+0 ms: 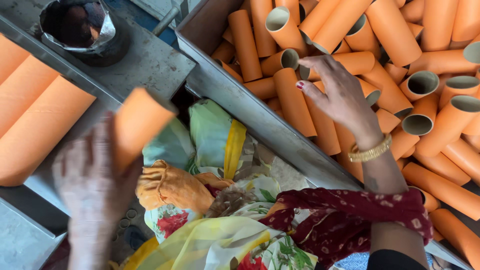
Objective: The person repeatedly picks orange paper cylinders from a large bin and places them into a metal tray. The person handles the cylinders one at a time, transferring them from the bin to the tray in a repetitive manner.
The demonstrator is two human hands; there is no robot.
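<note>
A person's two bare hands work over a metal bench, seen from above. The left hand [95, 180], blurred, sits at about 8 o'clock in the view, its fingers closed around one orange tube [137, 125] that tilts up toward 1 o'clock from the palm. Just beyond it, at 9 o'clock, three more tubes lie side by side in a tray [37, 187].

The right hand [340, 95], at about 2 o'clock, reaches into a metal bin [250, 110] heaped with orange tubes, many showing their open pale ends. Its fingers are spread apart and curved, the fingertips [306, 62] touching the rim of a tube in the pile [282, 59]; they are not clamped on it. A gold bangle [370, 151] circles the wrist, and a dark red patterned sleeve [350, 215] is bunched on the forearm.

Between the hands, at 6 o'clock, lies the person's flowered yellow, green and orange cloth [210, 200]. At 11 o'clock a dark pot lined with foil [82, 30] stands on the bench.
</note>
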